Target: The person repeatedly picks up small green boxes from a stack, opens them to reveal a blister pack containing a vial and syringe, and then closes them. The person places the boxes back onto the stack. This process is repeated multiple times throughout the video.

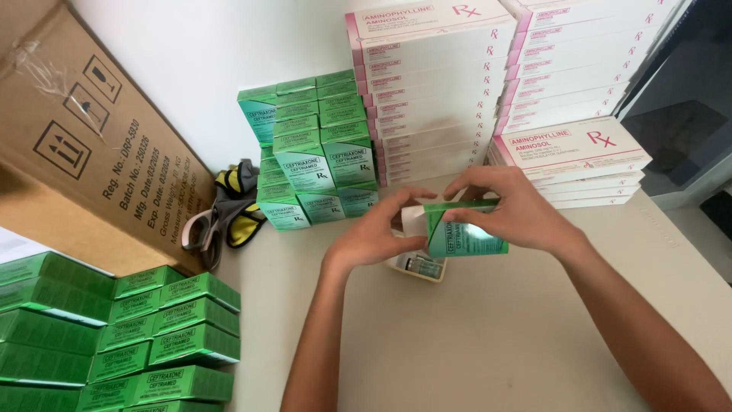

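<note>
My left hand and my right hand hold a small teal-green carton between them above the pale table. The carton's top flap is open, and a folded white paper shows at its left end, by my left fingers. Just under the carton lies a small white tray with vials in it, partly hidden by my left hand.
A stack of matching teal cartons stands behind my hands, with scissors to its left. Tall piles of white-and-pink flat boxes fill the back right. Bright green cartons lie at lower left beside a large brown cardboard box.
</note>
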